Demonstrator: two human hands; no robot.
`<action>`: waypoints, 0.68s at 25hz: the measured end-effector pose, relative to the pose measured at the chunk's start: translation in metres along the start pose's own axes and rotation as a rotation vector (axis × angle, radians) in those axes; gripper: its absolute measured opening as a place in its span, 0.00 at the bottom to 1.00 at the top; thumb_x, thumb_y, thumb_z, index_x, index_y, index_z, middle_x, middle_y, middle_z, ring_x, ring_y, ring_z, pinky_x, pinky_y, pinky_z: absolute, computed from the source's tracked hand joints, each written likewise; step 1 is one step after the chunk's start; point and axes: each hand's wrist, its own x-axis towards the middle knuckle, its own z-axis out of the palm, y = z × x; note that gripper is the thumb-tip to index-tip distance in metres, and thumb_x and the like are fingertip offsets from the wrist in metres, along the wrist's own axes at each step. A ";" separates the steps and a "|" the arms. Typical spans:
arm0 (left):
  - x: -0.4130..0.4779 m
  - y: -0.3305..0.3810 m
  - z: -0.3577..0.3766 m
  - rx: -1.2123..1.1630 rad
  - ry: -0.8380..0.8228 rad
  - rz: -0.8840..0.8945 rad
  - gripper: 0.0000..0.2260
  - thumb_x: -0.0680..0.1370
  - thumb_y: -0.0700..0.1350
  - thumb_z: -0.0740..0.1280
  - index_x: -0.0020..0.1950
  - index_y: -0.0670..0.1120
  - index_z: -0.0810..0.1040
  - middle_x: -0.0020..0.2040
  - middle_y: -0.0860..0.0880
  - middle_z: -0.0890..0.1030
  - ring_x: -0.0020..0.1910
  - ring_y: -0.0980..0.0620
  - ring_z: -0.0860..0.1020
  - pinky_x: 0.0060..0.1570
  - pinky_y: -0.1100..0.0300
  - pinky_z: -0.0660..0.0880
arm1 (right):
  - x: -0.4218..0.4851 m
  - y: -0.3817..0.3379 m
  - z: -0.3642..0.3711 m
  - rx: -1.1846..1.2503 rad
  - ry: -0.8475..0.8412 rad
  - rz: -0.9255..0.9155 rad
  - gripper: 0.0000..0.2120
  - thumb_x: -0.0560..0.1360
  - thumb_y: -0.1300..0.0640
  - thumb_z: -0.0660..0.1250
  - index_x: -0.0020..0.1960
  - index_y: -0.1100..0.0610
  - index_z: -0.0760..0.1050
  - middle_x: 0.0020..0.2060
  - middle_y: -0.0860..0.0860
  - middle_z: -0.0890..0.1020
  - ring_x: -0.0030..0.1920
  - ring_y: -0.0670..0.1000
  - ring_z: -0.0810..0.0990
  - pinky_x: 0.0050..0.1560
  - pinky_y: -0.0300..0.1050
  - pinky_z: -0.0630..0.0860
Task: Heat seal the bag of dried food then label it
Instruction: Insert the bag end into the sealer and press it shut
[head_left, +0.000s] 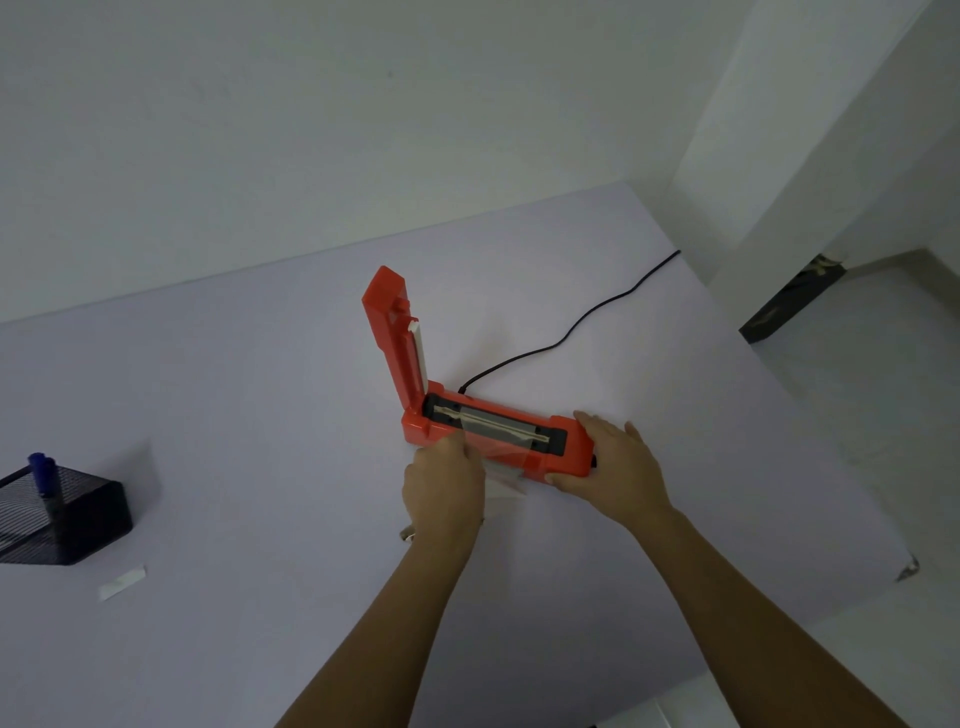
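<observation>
Orange-red heat sealer (558, 447) sits on the pale table (234, 405) with its lid (392, 332) stood upright. A clear bag (498, 460) has its mouth laid across the sealing strip (493, 426) and its body trails toward the near side. Contents not visible from here.

The hands are apart. The left hand (444, 488) pinches the bag's left near edge, though its fingertips are mostly hidden. The right hand (615, 467) clamps the right end of the base, thumb on the near face and fingers over the top.

Risks:
- The film looks slightly skewed and rippled on the strip, so closing now would likely give a crooked or leaky seam.
- The left fingers are just beside the strip, so dropping the lid could trap or burn them.
- Letting go of the bag could let it slide off before the press.
- The black cord (571, 327) runs off the far edge, and a tug on it would shift the sealer.

The white label strip (122, 582) and the blue marker (41, 473) in the mesh holder (83, 525) sit well apart on the left, untouched. Labelling not yet started.
</observation>
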 end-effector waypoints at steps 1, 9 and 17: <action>0.000 0.000 0.001 0.015 0.002 0.017 0.11 0.79 0.41 0.57 0.39 0.40 0.75 0.35 0.42 0.79 0.34 0.44 0.79 0.36 0.54 0.78 | 0.000 0.000 0.000 0.003 0.007 -0.003 0.42 0.65 0.40 0.72 0.72 0.54 0.60 0.69 0.51 0.70 0.69 0.50 0.67 0.74 0.49 0.47; 0.000 0.000 0.000 0.016 -0.012 0.075 0.12 0.79 0.41 0.57 0.39 0.41 0.76 0.33 0.44 0.79 0.32 0.46 0.78 0.35 0.54 0.78 | 0.000 0.001 0.000 0.034 0.016 -0.006 0.42 0.65 0.41 0.73 0.72 0.55 0.61 0.68 0.51 0.71 0.68 0.51 0.68 0.74 0.48 0.47; -0.003 0.002 -0.003 -0.005 -0.026 0.234 0.10 0.79 0.40 0.59 0.41 0.41 0.78 0.33 0.45 0.80 0.31 0.46 0.78 0.37 0.53 0.80 | 0.002 0.005 0.003 0.056 0.000 -0.002 0.43 0.64 0.40 0.73 0.72 0.54 0.61 0.67 0.50 0.72 0.67 0.50 0.70 0.74 0.49 0.49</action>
